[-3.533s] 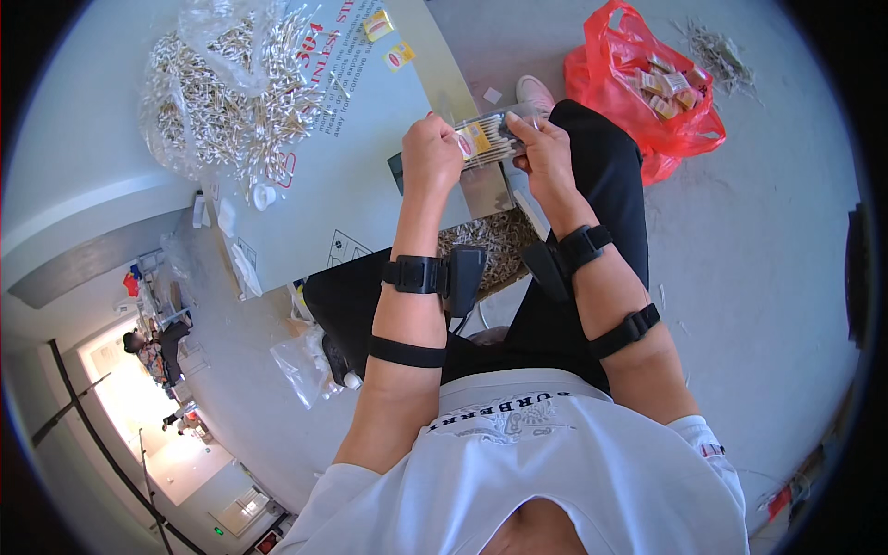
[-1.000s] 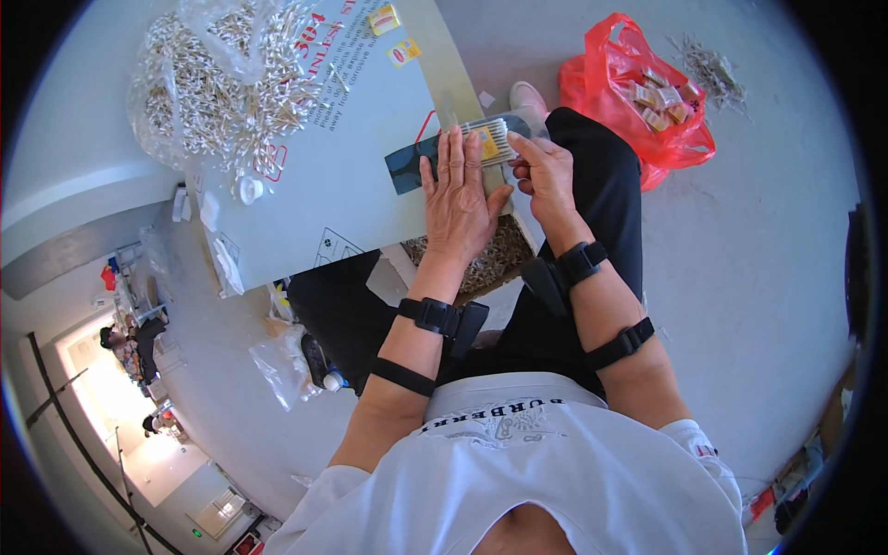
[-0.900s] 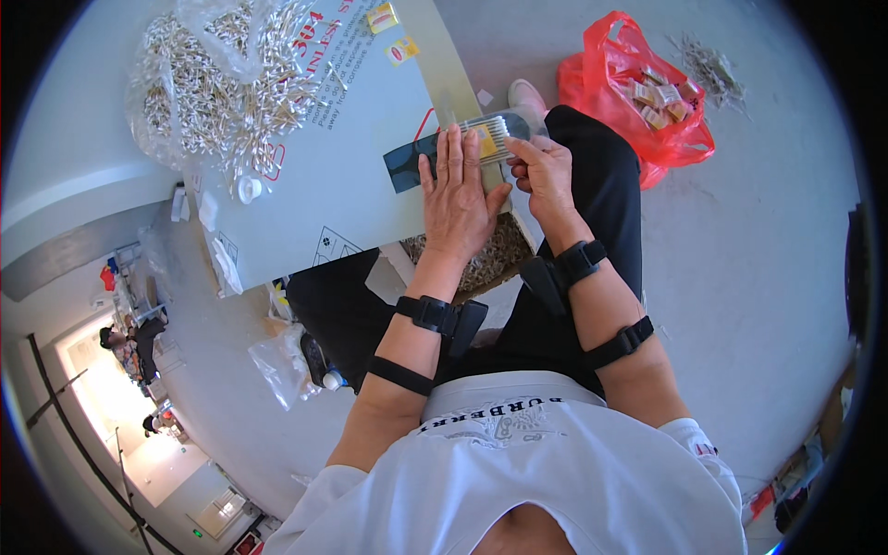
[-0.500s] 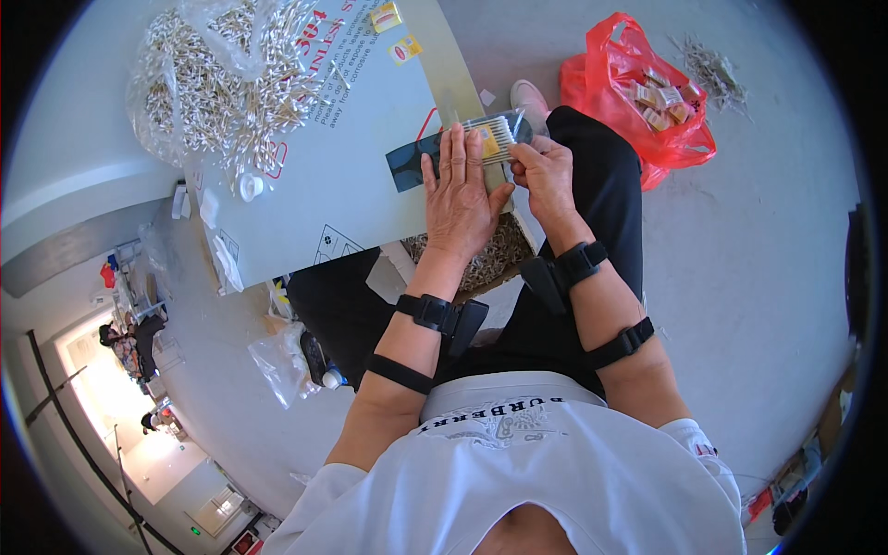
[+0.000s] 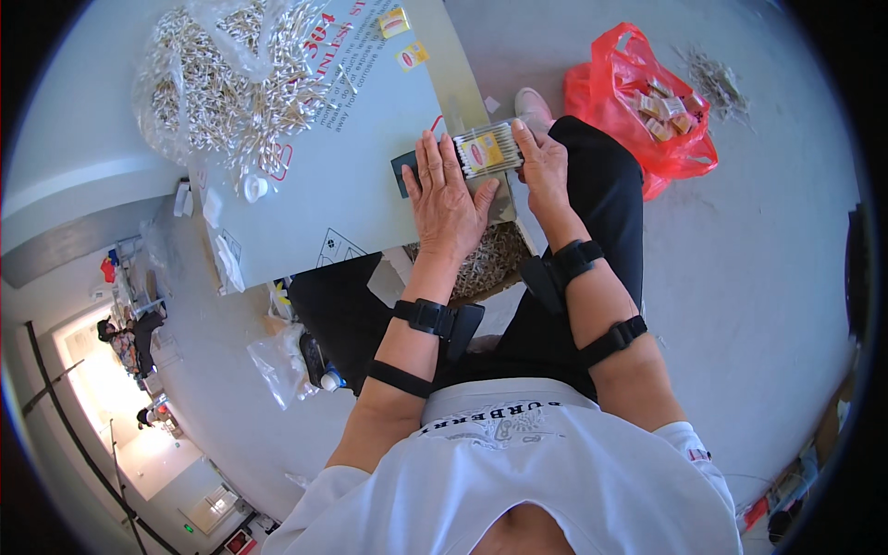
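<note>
A flat pack of cotton swabs (image 5: 481,153) with a yellow label lies at the right edge of the table. My right hand (image 5: 544,168) grips its right end between thumb and fingers. Beside the pack, my left hand (image 5: 448,199) rests flat with its fingers stretched out. Under those fingers is a dark strip (image 5: 404,173), mostly covered, with only its left end showing. Below the table edge, a box of many loose swabs (image 5: 488,264) sits between my legs.
A clear bag of loose cotton swabs (image 5: 217,88) spills over the table's far left. Two yellow labels (image 5: 413,56) lie at the far edge, with a white cap (image 5: 254,189) on the left. On the floor stand a red bag of small packs (image 5: 606,102) and a pile of sticks (image 5: 717,83).
The swab pack now shows whole, out from under my left fingers. My left hand has shifted slightly left and down, covering more of the dark strip. My right hand has turned a little with the pack.
</note>
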The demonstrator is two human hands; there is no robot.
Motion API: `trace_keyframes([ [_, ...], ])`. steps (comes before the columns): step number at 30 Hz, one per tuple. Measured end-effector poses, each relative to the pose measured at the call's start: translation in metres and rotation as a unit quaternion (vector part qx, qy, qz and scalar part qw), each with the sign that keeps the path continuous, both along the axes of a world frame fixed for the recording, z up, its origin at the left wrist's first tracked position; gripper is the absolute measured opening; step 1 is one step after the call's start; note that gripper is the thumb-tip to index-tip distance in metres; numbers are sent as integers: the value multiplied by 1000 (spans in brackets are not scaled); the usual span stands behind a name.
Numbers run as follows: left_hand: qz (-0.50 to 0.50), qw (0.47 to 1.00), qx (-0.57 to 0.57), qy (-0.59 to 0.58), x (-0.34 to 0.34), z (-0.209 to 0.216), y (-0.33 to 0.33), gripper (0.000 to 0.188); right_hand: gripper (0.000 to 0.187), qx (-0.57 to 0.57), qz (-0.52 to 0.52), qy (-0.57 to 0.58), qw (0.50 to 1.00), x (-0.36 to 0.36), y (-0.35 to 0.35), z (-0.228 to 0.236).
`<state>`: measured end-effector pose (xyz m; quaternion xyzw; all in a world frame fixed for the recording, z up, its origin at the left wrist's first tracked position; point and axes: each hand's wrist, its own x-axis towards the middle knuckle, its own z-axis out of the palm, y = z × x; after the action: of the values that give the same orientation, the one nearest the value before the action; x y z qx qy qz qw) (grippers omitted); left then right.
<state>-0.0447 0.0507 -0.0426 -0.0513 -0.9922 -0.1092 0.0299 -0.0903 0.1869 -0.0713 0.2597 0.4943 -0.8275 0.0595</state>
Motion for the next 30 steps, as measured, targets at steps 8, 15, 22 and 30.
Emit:
trace_keyframes([
  [8,8,1000,2,-4,0,-5,2,86,27,35,-24,78,996,0,-14,-6],
  [15,2,1000,-11,-14,-2,3,3,85,26,54,-23,91,994,0,-14,-12],
  [22,-10,999,-33,-33,0,8,8,83,26,73,-19,106,991,0,-13,-15],
  [30,15,1000,1,-12,-2,1,1,79,28,68,-17,79,994,1,-13,-13],
])
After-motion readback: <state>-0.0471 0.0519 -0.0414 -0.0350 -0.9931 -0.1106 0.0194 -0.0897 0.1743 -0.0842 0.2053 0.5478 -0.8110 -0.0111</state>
